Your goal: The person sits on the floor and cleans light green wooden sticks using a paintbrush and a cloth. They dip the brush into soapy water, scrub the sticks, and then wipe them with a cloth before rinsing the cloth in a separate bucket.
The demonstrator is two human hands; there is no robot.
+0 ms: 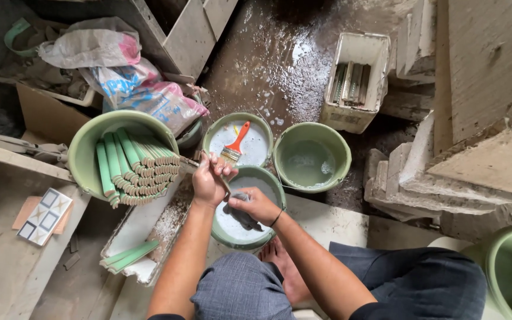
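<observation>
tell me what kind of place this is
Probably a small tile-making or tile-finishing workshop. A green bucket holds stacked green trim tiles, a patterned tile lies at the left, and the floor is wet among slabs and sacks.

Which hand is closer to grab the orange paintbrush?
The left hand. It is raised right beside the paintbrush lying across the small bucket, while the right hand is lower, holding a grey rag.

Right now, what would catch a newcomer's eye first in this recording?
The green bucket packed with stacked green tile strips, at left. Centre, both hands work over a bucket of pale liquid: the left hand holds a thin strip, the right hand a grey rag. Behind, an orange-handled brush lies in another bucket.
</observation>
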